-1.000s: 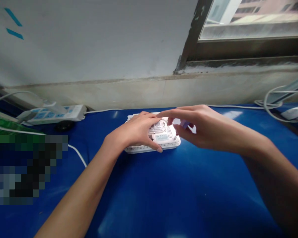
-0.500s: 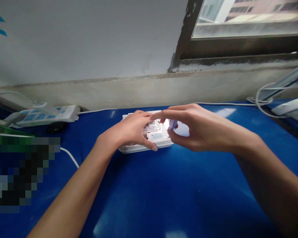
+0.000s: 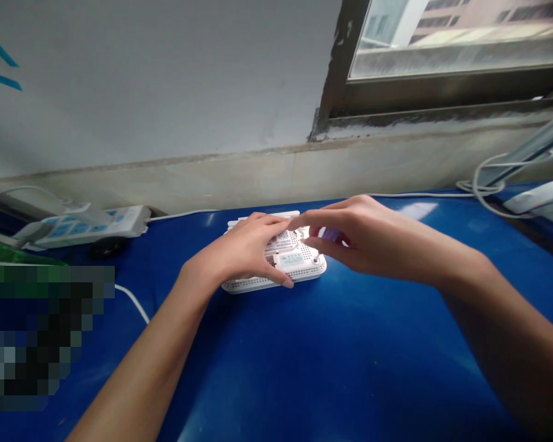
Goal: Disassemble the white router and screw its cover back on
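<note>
A flat white perforated plastic box (image 3: 299,267) with a small label lies on the blue table (image 3: 332,368) near the back wall. My left hand (image 3: 239,253) rests on top of it, fingers curled over its left half and thumb pressed on its front edge. My right hand (image 3: 354,236) hovers at its right end, fingers pinched together on a small pale purple object (image 3: 328,234) that is largely hidden by the fingers. Thumb and forefinger tips meet just above the box.
A white power strip (image 3: 85,226) with blue sockets and a white cable (image 3: 133,301) lie at the left. Coiled white cables (image 3: 486,184) and a white device (image 3: 541,199) sit at the right. The wall and a window frame (image 3: 336,80) stand behind the table.
My right hand's pinch has shifted a little over the box's right end, the purple piece now lying lower between the fingers. My left hand stays on the box. The view has shifted slightly.
</note>
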Tool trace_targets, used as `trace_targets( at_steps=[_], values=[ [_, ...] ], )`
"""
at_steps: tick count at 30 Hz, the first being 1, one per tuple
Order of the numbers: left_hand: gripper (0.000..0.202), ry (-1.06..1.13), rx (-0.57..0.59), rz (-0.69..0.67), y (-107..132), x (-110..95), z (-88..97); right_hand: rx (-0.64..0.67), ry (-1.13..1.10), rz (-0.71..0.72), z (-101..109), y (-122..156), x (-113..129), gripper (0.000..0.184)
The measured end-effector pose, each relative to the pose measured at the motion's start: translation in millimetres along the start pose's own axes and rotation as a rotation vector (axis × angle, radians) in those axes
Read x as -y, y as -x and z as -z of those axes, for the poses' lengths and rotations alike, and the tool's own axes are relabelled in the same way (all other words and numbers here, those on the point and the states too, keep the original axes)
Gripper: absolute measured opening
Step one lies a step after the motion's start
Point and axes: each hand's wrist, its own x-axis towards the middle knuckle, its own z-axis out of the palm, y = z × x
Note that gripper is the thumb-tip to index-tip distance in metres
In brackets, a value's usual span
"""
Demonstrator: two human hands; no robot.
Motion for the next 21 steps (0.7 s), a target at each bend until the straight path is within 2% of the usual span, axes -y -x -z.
trace_targets(
  at_steps=[5,12,18,21],
  values=[
    [0.1,0.016,-0.013,-0.006,0,0,0.4,0.037,0.022,-0.016,1,3,1,0.051],
    [0.104,-0.007,-0.005,0.007,1,0,0.1,0.079,0.003,-0.056,-2,1,-5,0.042],
    [0.113,-0.002,0.005,-0.008,4,3,0.5,-0.016,-0.06,0.007,11,5,-9,0.049],
    [0.102,0.041,-0.083,-0.01,3,-7,-0.5,-0.074,-0.065,0.011,21,9,-9,0.047]
  ],
)
